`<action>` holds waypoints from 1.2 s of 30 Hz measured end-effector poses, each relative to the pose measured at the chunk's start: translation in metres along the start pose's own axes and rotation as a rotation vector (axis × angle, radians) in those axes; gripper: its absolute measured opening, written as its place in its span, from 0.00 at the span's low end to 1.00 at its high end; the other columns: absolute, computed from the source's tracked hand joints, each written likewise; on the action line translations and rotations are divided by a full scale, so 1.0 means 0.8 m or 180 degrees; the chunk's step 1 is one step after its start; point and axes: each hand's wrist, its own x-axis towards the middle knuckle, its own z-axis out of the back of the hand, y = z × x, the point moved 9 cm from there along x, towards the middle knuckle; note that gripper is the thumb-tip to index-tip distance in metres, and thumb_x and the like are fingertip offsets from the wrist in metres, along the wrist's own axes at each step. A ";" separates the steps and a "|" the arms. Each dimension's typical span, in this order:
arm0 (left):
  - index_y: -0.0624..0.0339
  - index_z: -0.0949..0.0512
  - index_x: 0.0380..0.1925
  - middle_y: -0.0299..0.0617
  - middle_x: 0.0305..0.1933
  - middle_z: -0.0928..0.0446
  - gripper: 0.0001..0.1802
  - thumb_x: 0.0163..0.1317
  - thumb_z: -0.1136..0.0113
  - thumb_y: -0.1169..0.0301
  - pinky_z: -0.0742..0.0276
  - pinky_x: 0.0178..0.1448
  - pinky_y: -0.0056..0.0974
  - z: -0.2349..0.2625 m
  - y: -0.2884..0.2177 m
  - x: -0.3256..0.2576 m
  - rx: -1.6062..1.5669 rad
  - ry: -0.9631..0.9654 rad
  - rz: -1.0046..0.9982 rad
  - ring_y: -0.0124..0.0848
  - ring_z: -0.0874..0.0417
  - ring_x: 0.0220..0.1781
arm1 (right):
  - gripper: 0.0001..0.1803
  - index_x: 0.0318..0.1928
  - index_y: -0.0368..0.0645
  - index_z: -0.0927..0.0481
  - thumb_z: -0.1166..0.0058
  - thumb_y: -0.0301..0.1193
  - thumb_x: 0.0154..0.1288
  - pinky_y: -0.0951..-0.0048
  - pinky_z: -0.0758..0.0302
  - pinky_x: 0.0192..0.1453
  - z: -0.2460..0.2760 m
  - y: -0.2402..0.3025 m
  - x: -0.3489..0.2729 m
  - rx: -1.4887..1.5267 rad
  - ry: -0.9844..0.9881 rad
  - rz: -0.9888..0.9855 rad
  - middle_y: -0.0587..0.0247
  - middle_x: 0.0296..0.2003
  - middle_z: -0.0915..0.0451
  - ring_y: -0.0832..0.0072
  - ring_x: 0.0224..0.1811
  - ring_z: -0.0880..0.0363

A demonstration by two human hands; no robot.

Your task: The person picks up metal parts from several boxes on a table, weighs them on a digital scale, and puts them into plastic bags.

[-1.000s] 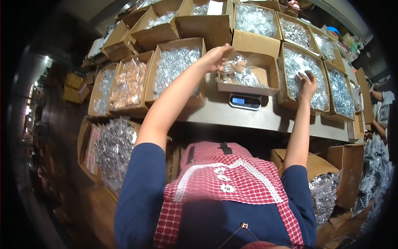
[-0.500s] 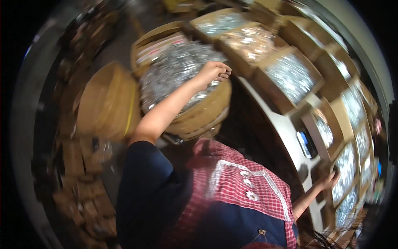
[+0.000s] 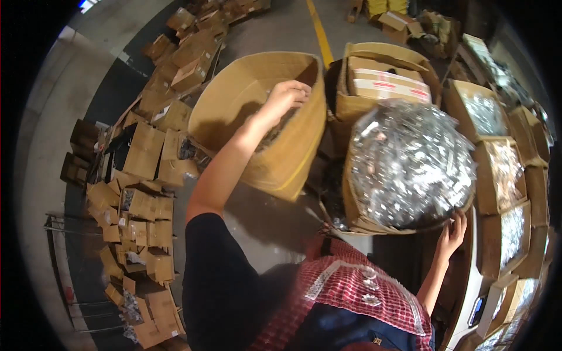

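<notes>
On the far left, we see a heap of cartons (image 3: 144, 149) along the floor, flaps up and well apart from our hands. Next comes the tall carton (image 3: 281, 169), open at the top, standing between that heap and the bagged goods; dark contents (image 3: 274, 137) show low inside it. Our left hand (image 3: 287, 96) is over its mouth, near the right-hand wall, fingers curled; motion softens the view there, so we cannot tell whether this grip has anything in it. Reaching well here, we judge, means coming through the middle of the opening, keeping knuckles off the wall and the forearm clear of the near rim, since the cardboard looks bowed and could scrape or tip.

Right of it, silver packets (image 3: 413, 164) bulge above their carton, with a taped box (image 3: 389, 85) behind. Our right hand (image 3: 452, 234) is at that carton's lower right edge, its grip released, fingers loosely bent around nothing we can see. Keeping it light there spares the thin plastic. Farthest right, the table (image 3: 470, 286) carries a row of open boxes, one with tan packets (image 3: 506, 169).
</notes>
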 end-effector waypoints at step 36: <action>0.57 0.31 0.59 0.53 0.62 0.31 0.38 0.57 0.47 0.40 0.40 0.65 0.48 0.305 0.579 0.113 0.0151 -0.1182 0.2805 0.46 0.33 0.63 | 0.39 0.65 0.42 0.36 0.39 0.47 0.57 0.52 0.45 0.69 -0.159 0.012 0.016 -0.0645 0.0216 -0.0462 0.54 0.61 0.39 0.61 0.65 0.41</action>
